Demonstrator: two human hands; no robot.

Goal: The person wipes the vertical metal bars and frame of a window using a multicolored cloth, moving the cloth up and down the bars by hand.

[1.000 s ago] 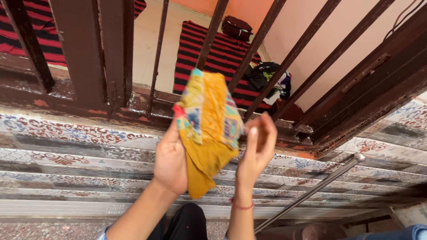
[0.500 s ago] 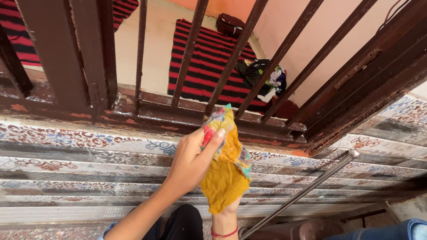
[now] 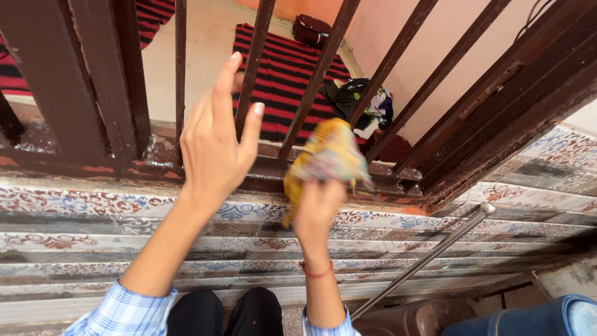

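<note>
- The right hand (image 3: 318, 208) is closed around a bunched yellow cloth (image 3: 326, 158) with coloured patches; the cloth sits on top of this hand, just in front of the lower rail (image 3: 205, 163) of the rusty window grille.
- The left hand (image 3: 214, 140) is open and empty, its fingers spread, raised beside one thin bar (image 3: 181, 68) and apart from the cloth.
- The cloth looks blurred, so I cannot tell how much of it hangs loose below the right hand.
- To wipe well, I judge that the cloth should stay in a tight pad, so no loose corner catches on the flaking metal.
- The rail just beyond the right hand is rough and wet-looking; firm, short strokes along its length seem better than strokes across it.
- The left hand is near enough to a bar to hold it for balance, which would steady the body while the right hand presses.
- The fingers should stay behind the cloth, because the rust edges may scratch bare skin.
- The patterned tiles (image 3: 93, 218) lie below both hands, and a metal rod (image 3: 429, 255) leans to the right of the right hand; the elbow should keep away from it.
</note>
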